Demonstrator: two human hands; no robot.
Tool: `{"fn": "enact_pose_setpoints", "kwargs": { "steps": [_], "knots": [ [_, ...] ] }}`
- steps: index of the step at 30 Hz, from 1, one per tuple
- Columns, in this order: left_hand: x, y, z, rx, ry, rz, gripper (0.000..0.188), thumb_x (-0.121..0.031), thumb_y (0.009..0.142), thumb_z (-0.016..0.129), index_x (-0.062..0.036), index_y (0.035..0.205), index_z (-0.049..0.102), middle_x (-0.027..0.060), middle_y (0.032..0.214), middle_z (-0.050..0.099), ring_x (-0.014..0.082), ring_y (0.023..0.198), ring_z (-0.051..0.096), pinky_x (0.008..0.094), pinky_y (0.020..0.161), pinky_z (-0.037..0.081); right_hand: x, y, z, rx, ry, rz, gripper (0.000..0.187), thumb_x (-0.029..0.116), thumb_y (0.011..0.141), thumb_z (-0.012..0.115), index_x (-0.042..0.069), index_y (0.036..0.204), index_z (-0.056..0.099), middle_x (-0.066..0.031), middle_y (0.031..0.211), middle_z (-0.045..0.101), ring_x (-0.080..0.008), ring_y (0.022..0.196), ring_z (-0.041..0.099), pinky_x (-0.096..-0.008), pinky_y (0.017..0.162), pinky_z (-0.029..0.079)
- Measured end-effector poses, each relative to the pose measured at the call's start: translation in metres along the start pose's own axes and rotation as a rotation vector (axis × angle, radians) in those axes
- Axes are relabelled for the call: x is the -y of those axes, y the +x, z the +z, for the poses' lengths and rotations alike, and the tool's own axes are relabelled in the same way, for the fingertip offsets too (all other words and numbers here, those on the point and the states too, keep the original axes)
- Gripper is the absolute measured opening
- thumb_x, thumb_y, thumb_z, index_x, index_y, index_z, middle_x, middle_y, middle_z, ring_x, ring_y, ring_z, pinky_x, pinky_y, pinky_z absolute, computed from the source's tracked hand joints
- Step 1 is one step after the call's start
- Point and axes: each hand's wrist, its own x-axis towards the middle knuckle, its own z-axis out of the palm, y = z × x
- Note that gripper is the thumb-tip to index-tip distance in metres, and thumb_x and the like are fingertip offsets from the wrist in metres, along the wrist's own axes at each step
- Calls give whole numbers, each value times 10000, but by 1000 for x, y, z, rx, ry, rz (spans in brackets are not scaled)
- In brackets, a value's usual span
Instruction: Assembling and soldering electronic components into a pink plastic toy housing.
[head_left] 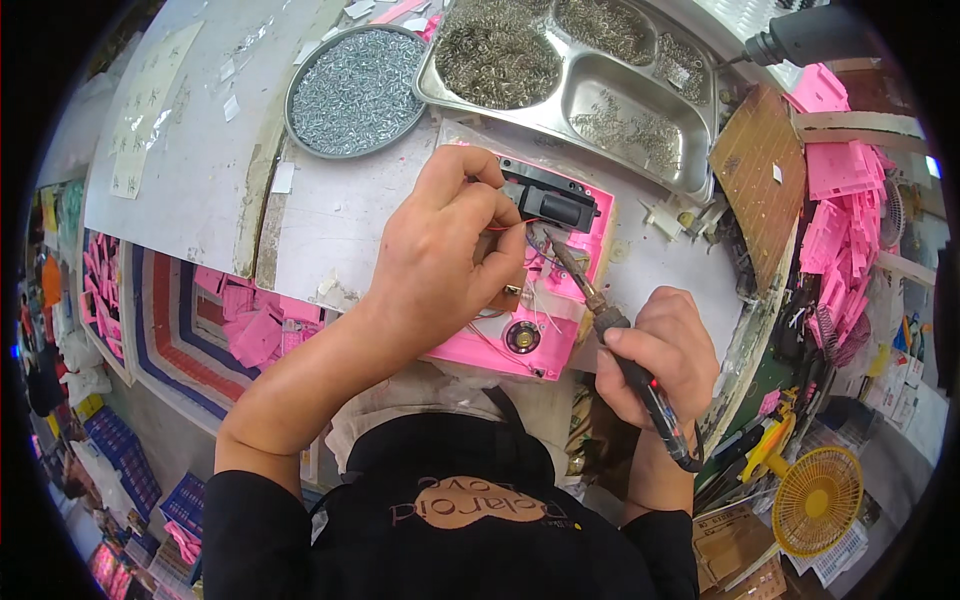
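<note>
In front of me lies a pink plastic housing (470,350) holding a black module (565,210), several thin wires and a round black speaker-like part (521,337). My left hand (440,235) is closed over its left side, thumb and fingertips pinching a thin red wire (520,225) beside the black module. Much of the housing's left half is hidden under that hand. In my right hand (665,355) is a soldering iron (640,385), gripped by its dark handle. Its metal tip points up and left into the wires next to the module.
Beyond the housing stand a round dish (360,154) of small silvery screws and a metal compartment tray (600,85) of springs. A black power screwdriver (815,38) hangs upper right. Pink parts (840,220) pile at right, past a brown board (755,170). A yellow fan (817,500) sits lower right.
</note>
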Motion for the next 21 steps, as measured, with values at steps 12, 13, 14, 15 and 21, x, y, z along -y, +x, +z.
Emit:
{"fn": "enact_pose_setpoints", "kwargs": {
  "steps": [12, 13, 14, 15, 21],
  "knots": [
    [-1, 1, 1, 8, 12, 1, 106, -7, 817, 732, 13, 904, 674, 134, 1111, 563, 216, 860, 634, 316, 731, 543, -9, 2, 3, 11, 5, -4, 443, -36, 605, 794, 103, 1013, 695, -20, 662, 487, -227, 581, 490, -343, 578, 413],
    [-1, 1, 1, 9, 18, 3, 105, -7, 817, 733, 13, 903, 675, 135, 1111, 563, 218, 863, 634, 318, 733, 544, -9, 2, 4, 9, 7, -4, 443, -34, 604, 793, 103, 1013, 696, -20, 662, 486, -227, 580, 489, -343, 577, 412],
    [-1, 1, 1, 11, 20, -1, 107, -8, 817, 733, 13, 904, 674, 136, 1111, 562, 220, 865, 634, 318, 732, 545, -10, 2, 4, 9, 10, -3, 440, -35, 604, 792, 103, 1011, 697, -19, 661, 486, -227, 580, 489, -342, 578, 412],
    [-1, 1, 1, 12, 21, -5, 109, -10, 818, 734, 14, 905, 674, 137, 1111, 562, 221, 867, 633, 319, 730, 545, -10, 3, 5, 10, 13, -2, 438, -35, 604, 791, 103, 1010, 699, -19, 660, 485, -227, 579, 490, -342, 578, 412],
    [-1, 2, 1, 9, 23, 9, 117, -11, 820, 735, 17, 912, 669, 140, 1110, 559, 217, 850, 635, 317, 714, 548, -11, 4, 7, 4, 15, -3, 421, -38, 606, 787, 100, 996, 707, -19, 651, 489, -223, 576, 495, -338, 578, 408]
  ]
}}
